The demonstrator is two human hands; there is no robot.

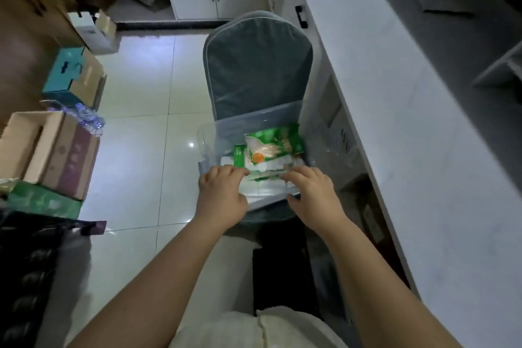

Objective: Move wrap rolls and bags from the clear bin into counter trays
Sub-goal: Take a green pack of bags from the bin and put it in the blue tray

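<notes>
A clear plastic bin (pixel 254 117) sits on the seat of a grey chair. Inside it lie a green and white bag pack (pixel 272 145), a smaller green pack (pixel 238 155) and white wrap rolls (pixel 278 164). My left hand (pixel 221 191) is at the bin's near left rim, fingers curled over the edge towards the contents. My right hand (pixel 310 189) is at the near right rim, fingertips reaching into the bin. The fingertips are partly hidden, so I cannot tell whether either hand holds the rim or a pack.
The grey padded chair (pixel 257 65) stands against a long white counter (pixel 418 133) on the right. A grey tray (pixel 502 68) shows at the counter's far right edge. Cardboard boxes (pixel 56 150) and a teal box (pixel 66 73) line the left over the white tiled floor (pixel 135 133).
</notes>
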